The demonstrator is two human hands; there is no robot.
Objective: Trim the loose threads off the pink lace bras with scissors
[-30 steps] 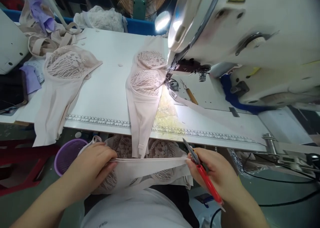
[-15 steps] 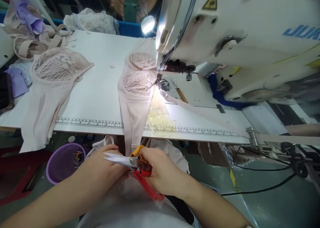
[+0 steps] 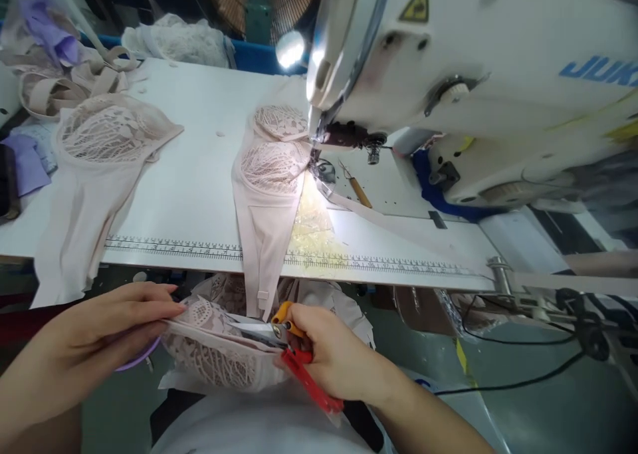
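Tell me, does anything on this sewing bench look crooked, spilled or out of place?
Slightly. The lace garment by the sewing machine droops over the table edge, and so does the one at the left. A loose fabric heap crowds the far left corner. Nothing looks spilled or damaged.

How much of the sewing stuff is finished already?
Looks done: a lace piece lies flat on the table. In hand: the left hand holds another lace garment while the right hand snips with scissors. Left: one still sits under the sewing machine.
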